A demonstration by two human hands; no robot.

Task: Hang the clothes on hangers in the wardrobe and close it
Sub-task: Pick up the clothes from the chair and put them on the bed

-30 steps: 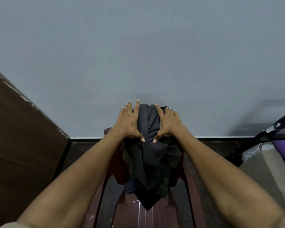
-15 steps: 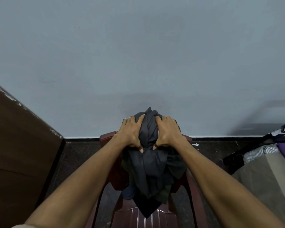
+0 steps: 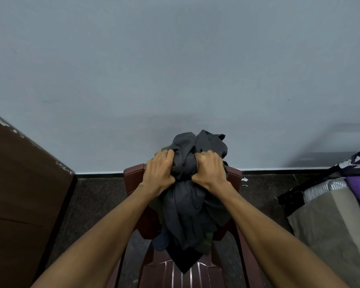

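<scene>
Maroon chair (image 3: 133, 173) against wall; left hand (image 3: 159, 172), right hand (image 3: 210, 171) clench dark clothes bundle (image 3: 187, 215), bulk hanging below grip.

The fingertips of the left hand (image 3: 158, 170) and of the right hand (image 3: 210, 170) are buried in the dark clothes (image 3: 192, 206), so their ends cannot be seen. The bundle covers most of the backrest of the maroon chair (image 3: 133, 173), and the near part of the seat runs off the bottom edge. How many garments make up the bundle cannot be told. The brown panel (image 3: 19, 194) on the left is cut by the left and bottom edges. The grey and purple bedding (image 3: 330, 215) on the right is cut off by the right edge.
</scene>
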